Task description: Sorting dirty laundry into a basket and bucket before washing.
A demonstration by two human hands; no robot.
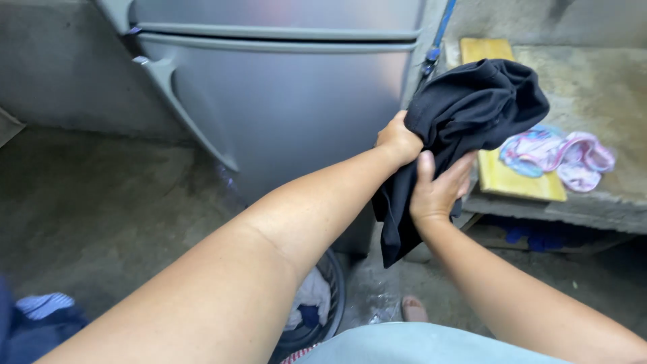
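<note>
We see both hands closed on one black garment (472,108), held up in the air in front of the grey refrigerator (283,108). The left hand (399,139) is clenched on the cloth's edge at about nine o'clock of the bundle, its arm reaching in long from the lower left. The right hand (438,192) grips from below, at about six o'clock, thumb pressed up against the fabric and fingers wrapped behind it. The bulk of the garment bunches up and away toward one o'clock from both hands, while a loose tail hangs straight down between the two wrists, so its long axis runs roughly from top right to bottom centre. Neither hand is clearly nearer; they sit just beside each other on the same fold. Behind the bundle, at three o'clock, a pink and blue patterned cloth (559,154) lies on a yellow wooden board (512,178) on the concrete tabletop (600,81). Down at six o'clock, a dark basket (335,290) on the floor holds more clothes, partly hidden by the left arm.
</note>
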